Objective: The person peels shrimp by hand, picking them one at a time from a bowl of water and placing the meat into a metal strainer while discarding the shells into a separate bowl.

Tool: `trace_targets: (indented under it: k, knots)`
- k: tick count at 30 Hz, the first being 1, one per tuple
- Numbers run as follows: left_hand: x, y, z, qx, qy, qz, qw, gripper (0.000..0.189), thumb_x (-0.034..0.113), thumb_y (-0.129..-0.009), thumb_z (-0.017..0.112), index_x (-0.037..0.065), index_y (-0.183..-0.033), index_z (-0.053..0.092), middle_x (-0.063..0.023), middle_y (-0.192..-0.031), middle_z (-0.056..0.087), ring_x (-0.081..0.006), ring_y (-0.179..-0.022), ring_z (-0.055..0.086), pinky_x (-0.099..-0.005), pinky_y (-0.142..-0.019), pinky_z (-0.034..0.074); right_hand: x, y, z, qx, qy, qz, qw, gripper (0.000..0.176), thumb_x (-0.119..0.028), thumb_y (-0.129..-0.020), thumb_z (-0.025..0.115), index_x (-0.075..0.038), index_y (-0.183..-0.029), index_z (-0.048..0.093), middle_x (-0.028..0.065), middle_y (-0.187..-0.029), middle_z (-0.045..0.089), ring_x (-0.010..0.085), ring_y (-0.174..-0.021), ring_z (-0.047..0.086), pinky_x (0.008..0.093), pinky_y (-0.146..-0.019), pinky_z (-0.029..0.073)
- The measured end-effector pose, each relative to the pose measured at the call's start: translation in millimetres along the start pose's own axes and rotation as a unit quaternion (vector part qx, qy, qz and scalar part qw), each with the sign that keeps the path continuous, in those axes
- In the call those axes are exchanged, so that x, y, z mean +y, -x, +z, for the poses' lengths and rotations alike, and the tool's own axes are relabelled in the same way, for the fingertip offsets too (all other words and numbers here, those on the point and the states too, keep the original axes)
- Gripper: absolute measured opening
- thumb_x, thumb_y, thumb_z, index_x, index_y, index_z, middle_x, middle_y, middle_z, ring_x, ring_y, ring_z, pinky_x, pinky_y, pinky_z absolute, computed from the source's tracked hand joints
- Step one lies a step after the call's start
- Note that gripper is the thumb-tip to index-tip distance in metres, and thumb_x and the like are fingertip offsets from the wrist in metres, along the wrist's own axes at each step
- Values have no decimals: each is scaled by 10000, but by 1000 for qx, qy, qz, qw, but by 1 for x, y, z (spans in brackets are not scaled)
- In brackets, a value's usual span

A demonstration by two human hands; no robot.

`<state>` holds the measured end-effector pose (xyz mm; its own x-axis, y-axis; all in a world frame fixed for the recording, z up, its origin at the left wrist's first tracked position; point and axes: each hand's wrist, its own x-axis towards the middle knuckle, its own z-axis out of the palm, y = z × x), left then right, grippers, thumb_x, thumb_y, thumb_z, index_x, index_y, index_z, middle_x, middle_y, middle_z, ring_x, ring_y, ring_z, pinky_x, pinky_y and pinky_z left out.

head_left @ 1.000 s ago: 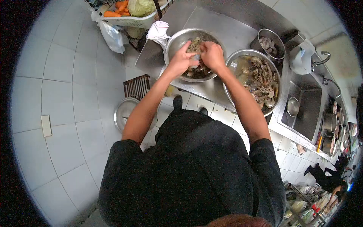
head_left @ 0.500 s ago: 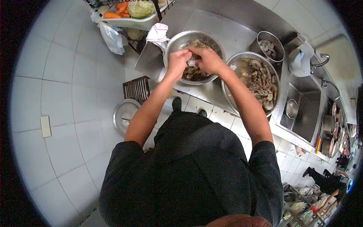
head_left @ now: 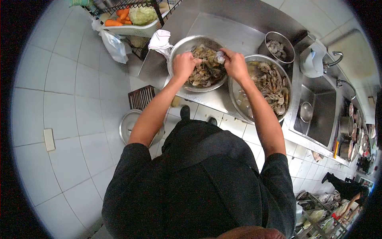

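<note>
Pinched in the fingertips of my right hand (head_left: 236, 65) is a pale peeled shrimp (head_left: 220, 57), above the right side of a steel bowl (head_left: 183, 45). Brown shrimp shells and heads (head_left: 207, 73) lie in that bowl. Over its left side my left hand (head_left: 185, 66) is closed, thumb and fingertips together; whatever is in them is too small to make out. To the right, a larger steel basin (head_left: 240, 104) holds whole unpeeled shrimp (head_left: 274, 89) in liquid. Behind it, peeled grey shrimp (head_left: 275, 48) sit in a deep steel pot (head_left: 289, 44).
A sink (head_left: 318, 123) with a small metal bowl (head_left: 306, 112) and taps (head_left: 336, 58) is at the right. A white cloth (head_left: 160, 41) lies at the counter's left end, near a vegetable basket (head_left: 145, 30). Another person (head_left: 342, 187) is far right.
My hands have moved apart. The right one has gone rightward with the peeled shrimp, while the left stays over the shell bowl's left side.
</note>
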<state>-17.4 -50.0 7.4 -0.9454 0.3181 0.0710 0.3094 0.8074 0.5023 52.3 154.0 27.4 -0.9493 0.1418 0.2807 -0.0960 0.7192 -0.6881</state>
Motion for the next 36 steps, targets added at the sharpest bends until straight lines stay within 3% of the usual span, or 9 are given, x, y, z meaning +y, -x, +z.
trace_targets:
  k: [4,7,8,14,22,29,33,34,36]
  knots:
    - [-22,-25,28,93,-36,113,989,301,269,-718,788,16,-851,693,-158,-840,692,-376,-698,655,-443,-673,529,5,1,9,27,-13,-31,999,444,49,-717,512,-25,-1136,640,231,-1016,643,378,-923,645,420,-852,506]
    - [-11,-32,20,95,-47,115,988,330,289,-670,805,32,-846,695,-195,-776,665,-378,-765,651,-449,-713,511,7,3,12,27,-6,-36,999,457,64,-707,487,-19,-1127,645,233,-1030,641,373,-935,648,410,-863,510]
    - [4,-33,6,1,-64,18,998,323,280,-675,802,37,-858,696,-198,-807,669,-378,-801,654,-455,-723,510,5,3,13,27,-2,-40,999,451,73,-716,468,-17,-1119,651,233,-1039,641,366,-948,651,398,-873,512]
    - [-3,-41,12,43,-106,53,992,245,246,-714,764,25,-784,686,-207,-765,661,-368,-739,658,-446,-689,515,4,3,21,38,-7,-52,998,423,65,-724,474,3,-1103,649,249,-1013,638,380,-929,649,413,-851,514]
    - [-46,-63,33,-47,181,-46,981,111,158,-680,721,117,-782,736,-96,-764,703,-230,-705,662,-348,-687,512,1,5,21,11,-2,-27,1000,439,26,-689,532,-6,-1112,642,240,-1031,638,386,-950,631,437,-866,493]
    - [-36,-53,19,11,20,-32,999,437,409,-583,852,50,-693,629,-138,-721,666,-302,-698,651,-409,-666,504,-3,6,22,1,-4,-30,1000,414,46,-735,485,-1,-1115,641,234,-1046,637,385,-959,635,422,-886,492]
    - [-26,-53,12,11,-26,-84,996,739,730,-653,677,0,-600,572,-194,-615,603,-331,-633,625,-421,-603,475,3,7,27,2,-3,-37,999,408,46,-743,489,-3,-1119,640,233,-1051,635,387,-961,633,421,-890,491]
    - [-34,-59,16,-8,-27,-69,997,843,833,-691,528,-5,-720,620,-196,-681,637,-332,-634,627,-441,-605,479,1,6,26,4,0,-37,999,409,47,-741,490,-2,-1119,640,233,-1050,635,387,-961,633,420,-890,491]
    - [-31,-57,20,-75,244,-201,946,923,853,-697,483,-36,-891,634,-179,-698,633,-309,-657,645,-433,-627,518,1,7,27,9,0,-42,999,414,49,-736,493,-4,-1119,640,232,-1052,634,388,-958,633,420,-885,494]
